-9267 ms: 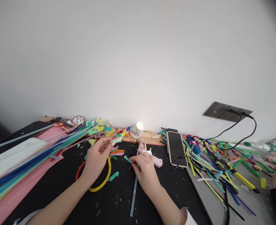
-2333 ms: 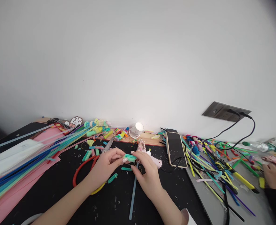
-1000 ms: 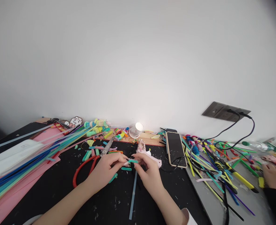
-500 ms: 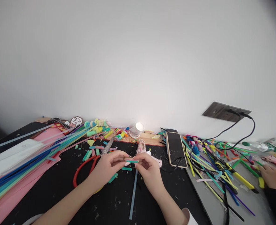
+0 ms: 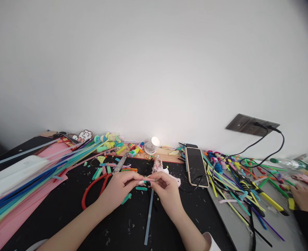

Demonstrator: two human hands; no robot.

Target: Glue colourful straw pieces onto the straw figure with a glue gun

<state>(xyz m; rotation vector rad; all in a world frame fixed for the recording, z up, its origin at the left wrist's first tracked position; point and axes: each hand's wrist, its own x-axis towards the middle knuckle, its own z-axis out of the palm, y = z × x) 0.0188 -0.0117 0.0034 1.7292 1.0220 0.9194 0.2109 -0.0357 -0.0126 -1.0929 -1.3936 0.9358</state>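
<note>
My left hand [image 5: 118, 188] and my right hand [image 5: 166, 190] meet above the black mat [image 5: 65, 216], and both pinch a short teal strip [image 5: 146, 181] between their fingertips. A second teal piece [image 5: 140, 188] lies on the mat just below them. A long pale blue strip [image 5: 148, 216] runs toward me under my right hand. Behind the hands lies a white glue gun [image 5: 167, 171], partly hidden by my fingers.
Scissors [image 5: 120, 163] and a red and yellow hoop [image 5: 91, 188] lie to the left, beside a bundle of long coloured strips [image 5: 33, 174] on pink sheets. A phone [image 5: 195, 165] and tangled strips with cables [image 5: 237, 184] lie to the right. Another person's hand [image 5: 304, 198] rests at far right.
My two hands have closed in on each other over the teal strip; it looks shorter between the fingertips than half a second ago. The other person's hand has barely shifted.
</note>
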